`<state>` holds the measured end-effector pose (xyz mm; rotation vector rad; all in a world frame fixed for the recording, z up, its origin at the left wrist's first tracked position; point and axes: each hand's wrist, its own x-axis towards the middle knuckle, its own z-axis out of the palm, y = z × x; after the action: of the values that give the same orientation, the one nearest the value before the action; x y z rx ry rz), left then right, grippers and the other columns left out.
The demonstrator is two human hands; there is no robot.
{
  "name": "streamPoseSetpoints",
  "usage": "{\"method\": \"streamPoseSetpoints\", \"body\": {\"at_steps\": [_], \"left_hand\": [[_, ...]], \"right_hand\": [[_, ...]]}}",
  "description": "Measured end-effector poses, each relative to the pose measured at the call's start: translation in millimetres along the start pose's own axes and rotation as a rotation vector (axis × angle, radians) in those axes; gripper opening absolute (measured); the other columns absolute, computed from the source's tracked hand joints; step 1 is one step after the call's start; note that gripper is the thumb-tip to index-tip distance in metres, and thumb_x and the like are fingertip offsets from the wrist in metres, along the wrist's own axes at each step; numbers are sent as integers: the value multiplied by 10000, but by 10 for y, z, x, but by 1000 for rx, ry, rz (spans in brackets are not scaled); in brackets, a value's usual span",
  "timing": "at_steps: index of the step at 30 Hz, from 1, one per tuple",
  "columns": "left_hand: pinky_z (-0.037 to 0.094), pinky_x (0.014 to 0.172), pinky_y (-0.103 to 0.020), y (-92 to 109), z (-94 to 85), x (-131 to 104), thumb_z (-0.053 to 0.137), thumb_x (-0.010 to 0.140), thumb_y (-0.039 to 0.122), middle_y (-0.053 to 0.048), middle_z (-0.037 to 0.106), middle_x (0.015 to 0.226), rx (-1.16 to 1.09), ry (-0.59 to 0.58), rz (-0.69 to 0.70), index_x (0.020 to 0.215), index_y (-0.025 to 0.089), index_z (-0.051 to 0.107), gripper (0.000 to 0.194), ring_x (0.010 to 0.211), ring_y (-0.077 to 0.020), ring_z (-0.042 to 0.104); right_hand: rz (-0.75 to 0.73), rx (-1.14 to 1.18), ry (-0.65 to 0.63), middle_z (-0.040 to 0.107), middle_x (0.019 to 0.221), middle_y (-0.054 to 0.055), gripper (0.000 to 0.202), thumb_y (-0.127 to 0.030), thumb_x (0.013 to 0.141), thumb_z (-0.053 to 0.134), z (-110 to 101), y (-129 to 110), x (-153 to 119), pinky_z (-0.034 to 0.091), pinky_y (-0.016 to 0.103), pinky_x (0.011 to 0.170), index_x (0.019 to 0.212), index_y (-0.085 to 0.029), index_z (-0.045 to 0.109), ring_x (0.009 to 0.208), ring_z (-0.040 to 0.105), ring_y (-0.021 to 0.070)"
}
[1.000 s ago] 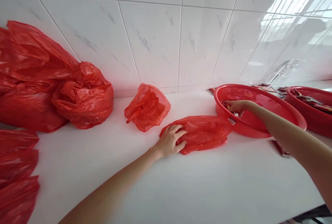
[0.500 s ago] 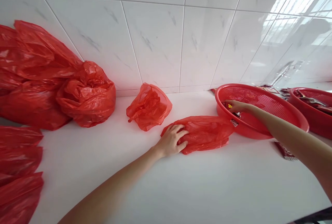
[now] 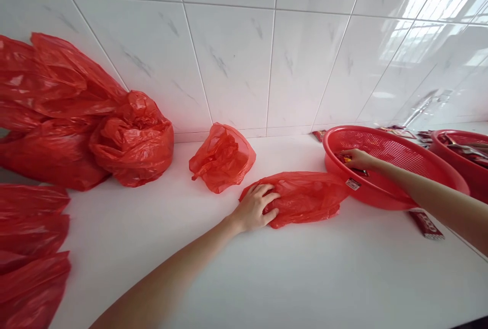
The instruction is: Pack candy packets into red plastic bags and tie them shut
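Note:
My left hand point(image 3: 256, 208) lies on a crumpled red plastic bag point(image 3: 305, 194) on the white counter, its fingers spread over the bag's left end. Inside the large red plastic basket point(image 3: 400, 191), near its left wall, is my right hand point(image 3: 357, 158). Its fingers are closed on a small wrapped packet point(image 3: 346, 160) with a yellow patch; the fingertips are partly hidden. More dark wrappers lie beneath that hand. Behind my left hand sits another loose red plastic bag point(image 3: 223, 158), bunched up on the counter.
Full red bags point(image 3: 131, 141) are heaped on the left, with folded red plastic point(image 3: 34, 247) in front. A second red basket point(image 3: 463, 166) with wrapped packets stands at right. One dark red packet point(image 3: 427, 225) lies before the first basket, and a small one point(image 3: 319, 136) behind it. White tiles point(image 3: 232, 64) rise behind.
The view has shifted slightly, and the basket has slid a little to the right. My right hand stays inside it by the packets; my left hand remains on the bag.

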<state>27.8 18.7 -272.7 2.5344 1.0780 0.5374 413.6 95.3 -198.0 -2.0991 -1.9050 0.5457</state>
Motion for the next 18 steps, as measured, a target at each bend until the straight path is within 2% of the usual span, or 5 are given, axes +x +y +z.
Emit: {"method": "streamPoseSetpoints", "body": {"at_steps": [3, 6, 10, 14, 18], "left_hand": [[396, 1187, -498, 0, -3, 1, 623, 900, 330, -89, 593, 1401, -3, -2, -5, 1261, 234, 681, 378, 1306, -296, 548], [397, 1187, -502, 4, -7, -1, 618, 904, 325, -91, 593, 1406, -4, -4, -7, 1261, 230, 682, 375, 1309, -297, 545], [410, 1175, -514, 0, -6, -3, 617, 898, 317, -82, 600, 1397, -8, 10, 5, 1255, 247, 685, 370, 1295, -298, 553], [416, 1168, -509, -8, -2, 0, 620, 892, 313, -79, 601, 1394, -15, 27, 22, 1250, 257, 687, 368, 1289, -295, 560], [412, 1164, -523, -12, -4, 6, 662, 856, 340, -96, 597, 1399, -15, 24, 33, 1255, 245, 681, 411, 1307, -320, 549]], "right_hand": [[23, 10, -30, 678, 695, 7, 189, -120, 658, 741, -58, 15, -51, 478, 268, 658, 834, -188, 752, 723, 631, 205], [63, 17, -19, 606, 594, -2, 97, -129, 623, 772, -118, 10, -58, 445, 283, 613, 658, -178, 697, 659, 580, 197], [102, 82, 29, 564, 549, 4, 174, -113, 601, 798, -239, -42, -85, 426, 295, 591, 573, -163, 634, 625, 548, 189], [122, 214, 155, 608, 643, 27, 179, -150, 635, 805, -440, -167, -209, 462, 299, 611, 693, -159, 636, 661, 572, 187], [81, 418, 241, 682, 818, 55, 288, -334, 720, 782, -601, -472, -466, 523, 306, 631, 920, -197, 626, 690, 623, 178]]}}
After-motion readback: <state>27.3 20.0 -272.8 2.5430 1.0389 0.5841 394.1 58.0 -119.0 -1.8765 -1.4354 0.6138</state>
